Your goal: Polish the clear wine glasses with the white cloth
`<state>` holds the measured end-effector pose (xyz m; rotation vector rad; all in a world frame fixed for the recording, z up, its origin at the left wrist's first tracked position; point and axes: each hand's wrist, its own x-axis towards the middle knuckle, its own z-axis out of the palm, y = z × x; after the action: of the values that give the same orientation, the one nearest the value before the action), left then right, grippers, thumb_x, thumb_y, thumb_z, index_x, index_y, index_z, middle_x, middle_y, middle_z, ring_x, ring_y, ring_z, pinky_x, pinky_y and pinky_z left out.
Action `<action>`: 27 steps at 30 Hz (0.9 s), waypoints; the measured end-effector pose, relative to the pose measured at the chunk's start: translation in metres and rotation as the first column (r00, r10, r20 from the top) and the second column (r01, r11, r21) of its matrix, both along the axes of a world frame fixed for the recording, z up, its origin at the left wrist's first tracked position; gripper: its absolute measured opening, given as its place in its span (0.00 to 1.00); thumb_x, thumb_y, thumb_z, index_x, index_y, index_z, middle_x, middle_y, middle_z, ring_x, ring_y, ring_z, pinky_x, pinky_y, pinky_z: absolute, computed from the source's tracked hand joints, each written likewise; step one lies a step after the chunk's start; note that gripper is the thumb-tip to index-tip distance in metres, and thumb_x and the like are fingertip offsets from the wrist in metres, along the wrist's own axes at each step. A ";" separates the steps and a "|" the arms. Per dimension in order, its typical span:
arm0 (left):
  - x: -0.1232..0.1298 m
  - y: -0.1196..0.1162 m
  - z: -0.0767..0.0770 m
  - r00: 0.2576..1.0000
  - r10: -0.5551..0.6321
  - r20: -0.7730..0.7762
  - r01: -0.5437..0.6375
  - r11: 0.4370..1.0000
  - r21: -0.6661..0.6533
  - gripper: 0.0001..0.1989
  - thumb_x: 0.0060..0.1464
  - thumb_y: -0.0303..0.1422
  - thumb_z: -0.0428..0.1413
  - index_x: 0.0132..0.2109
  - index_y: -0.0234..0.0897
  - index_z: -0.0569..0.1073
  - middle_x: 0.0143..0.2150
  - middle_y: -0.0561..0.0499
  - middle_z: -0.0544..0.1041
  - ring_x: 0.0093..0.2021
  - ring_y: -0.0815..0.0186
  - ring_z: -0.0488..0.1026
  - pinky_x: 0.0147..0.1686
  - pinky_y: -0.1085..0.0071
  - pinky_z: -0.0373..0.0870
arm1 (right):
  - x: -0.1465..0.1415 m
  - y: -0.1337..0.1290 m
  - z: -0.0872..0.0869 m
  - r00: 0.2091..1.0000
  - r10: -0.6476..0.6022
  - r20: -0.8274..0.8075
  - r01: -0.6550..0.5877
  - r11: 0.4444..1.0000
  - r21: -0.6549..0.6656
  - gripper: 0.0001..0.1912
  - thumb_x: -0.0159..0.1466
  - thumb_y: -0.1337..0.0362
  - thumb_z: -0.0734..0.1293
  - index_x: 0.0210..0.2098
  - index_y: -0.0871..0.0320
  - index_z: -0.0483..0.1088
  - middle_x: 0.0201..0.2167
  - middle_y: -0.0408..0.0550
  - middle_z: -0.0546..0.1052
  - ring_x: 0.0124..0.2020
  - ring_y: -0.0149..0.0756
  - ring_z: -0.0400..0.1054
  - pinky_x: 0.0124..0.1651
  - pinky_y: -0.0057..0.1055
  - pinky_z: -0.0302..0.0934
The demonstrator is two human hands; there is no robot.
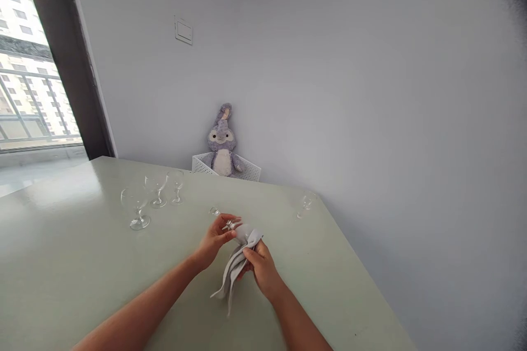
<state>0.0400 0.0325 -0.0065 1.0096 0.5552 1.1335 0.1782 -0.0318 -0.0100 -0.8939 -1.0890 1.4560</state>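
Near the middle of the pale green table, a clear stemmed glass is held tilted above the surface. My left hand grips it by the stem, with the foot pointing up and left. My right hand is closed on a light grey cloth, pressed around the glass's bowl end. The cloth's loose ends hang down toward the table. Part of the bowl is hidden by the cloth and fingers.
Three stemmed glasses stand upright at the left. Another glass is near the right back edge. A plush toy sits in a white basket beyond the table, against the wall.
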 end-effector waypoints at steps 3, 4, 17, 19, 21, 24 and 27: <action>0.000 -0.001 -0.002 0.996 -0.045 -0.075 0.049 0.997 0.062 0.15 0.42 0.32 0.61 0.40 0.38 0.70 0.44 0.44 0.72 0.43 0.60 0.69 0.40 0.69 0.64 | 0.002 -0.002 0.005 0.987 0.056 -0.149 -0.066 0.996 -0.067 0.17 0.58 0.60 0.61 0.45 0.60 0.58 0.17 0.39 0.68 0.15 0.31 0.65 0.18 0.28 0.61; 0.001 -0.001 -0.004 0.996 -0.046 -0.077 0.052 0.996 0.070 0.15 0.42 0.32 0.61 0.40 0.38 0.70 0.43 0.45 0.72 0.42 0.61 0.69 0.39 0.69 0.64 | 0.001 -0.003 0.008 0.981 0.069 -0.184 -0.084 0.994 -0.074 0.17 0.58 0.59 0.60 0.45 0.60 0.58 0.18 0.40 0.69 0.17 0.32 0.66 0.19 0.29 0.62; 0.003 -0.002 -0.006 0.955 -0.085 -0.285 0.096 0.995 0.025 0.15 0.49 0.41 0.53 0.41 0.38 0.72 0.28 0.50 0.72 0.28 0.67 0.68 0.29 0.73 0.64 | -0.011 -0.001 -0.014 0.962 -0.177 0.205 0.165 0.983 0.077 0.15 0.55 0.54 0.65 0.37 0.57 0.69 0.31 0.47 0.72 0.20 0.31 0.67 0.20 0.27 0.63; 0.004 -0.002 -0.007 0.954 -0.049 -0.295 0.069 0.996 0.058 0.17 0.50 0.41 0.52 0.45 0.39 0.71 0.35 0.48 0.74 0.34 0.65 0.69 0.34 0.72 0.65 | -0.007 0.004 -0.010 0.984 -0.179 0.020 0.180 0.983 -0.048 0.16 0.55 0.54 0.65 0.37 0.59 0.68 0.26 0.45 0.72 0.15 0.28 0.65 0.17 0.26 0.61; 0.004 -0.003 -0.007 0.968 -0.046 -0.246 0.070 0.994 0.089 0.19 0.49 0.38 0.54 0.50 0.43 0.69 0.47 0.47 0.71 0.42 0.62 0.68 0.41 0.70 0.64 | -0.002 0.008 -0.004 0.954 -0.209 -0.213 0.169 0.967 -0.193 0.15 0.54 0.55 0.66 0.33 0.60 0.67 0.20 0.42 0.70 0.14 0.26 0.63 0.16 0.23 0.59; 0.003 -0.005 -0.003 0.980 -0.093 -0.177 0.115 0.986 0.118 0.23 0.47 0.34 0.57 0.52 0.44 0.67 0.53 0.46 0.67 0.48 0.61 0.65 0.47 0.68 0.61 | 0.001 0.010 0.000 0.868 -0.272 -0.415 0.143 0.938 -0.315 0.12 0.54 0.57 0.67 0.28 0.60 0.65 0.16 0.38 0.67 0.15 0.24 0.62 0.19 0.21 0.60; 0.000 -0.005 0.000 0.981 -0.128 -0.149 0.144 0.985 0.098 0.21 0.47 0.34 0.56 0.51 0.43 0.68 0.51 0.45 0.68 0.46 0.61 0.66 0.46 0.67 0.62 | -0.006 0.006 -0.004 0.922 -0.222 -0.316 0.153 0.962 -0.227 0.13 0.56 0.54 0.64 0.32 0.59 0.65 0.19 0.40 0.69 0.17 0.27 0.63 0.22 0.25 0.62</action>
<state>0.0405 0.0275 -0.0067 1.2107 0.5339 0.9834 0.1725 -0.0254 -0.0145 -0.8215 -0.5923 1.5050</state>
